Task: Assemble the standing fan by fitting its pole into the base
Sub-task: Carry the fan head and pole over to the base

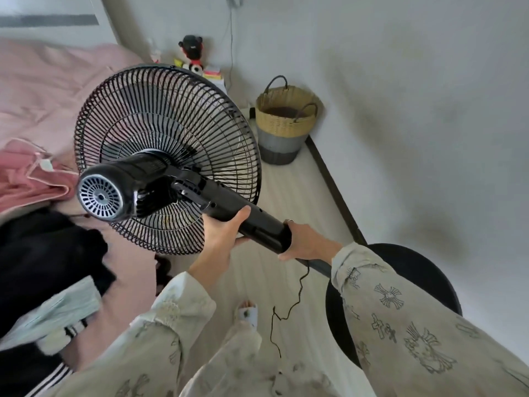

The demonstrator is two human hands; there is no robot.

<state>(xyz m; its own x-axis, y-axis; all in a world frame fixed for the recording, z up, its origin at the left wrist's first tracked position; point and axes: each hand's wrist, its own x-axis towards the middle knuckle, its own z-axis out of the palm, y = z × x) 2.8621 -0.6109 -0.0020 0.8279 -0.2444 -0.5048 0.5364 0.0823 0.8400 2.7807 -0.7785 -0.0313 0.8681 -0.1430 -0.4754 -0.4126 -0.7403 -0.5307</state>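
Head view, looking down over both sleeves: fan pole held well off the floor, long axis slanting from the motor housing at its upper end down toward the base at its lower end. Left hand wrapped around the thick upper section of the pole from below, thumb over the top, nearer the motor housing; right hand clasped around the collar where the thick section steps down to the thinner tube, nearer the base, so likely the hand to steer the tip. Lower end of the pole hidden behind the right sleeve, so impossible to say whether already at the socket or short of it; pole clearly tilted rather than upright, hence probably needing to be swung up toward vertical over the base before seating. Base a flat round disc, matt black, lying on the pale plank floor, partly covered by the right sleeve. Pole glossy black plastic, smooth and cylindrical, with small holes along its side. Grille a round cage of thin black wire ribs beyond the motor housing, facing away from the base; motor housing bulbous, shiny, with a pale slotted rear cap. Thin dark cord dangling loose from the pole near the right hand, curling down to the floor beside the base, possibly a snag risk. Woven basket well beyond the base, against the wall
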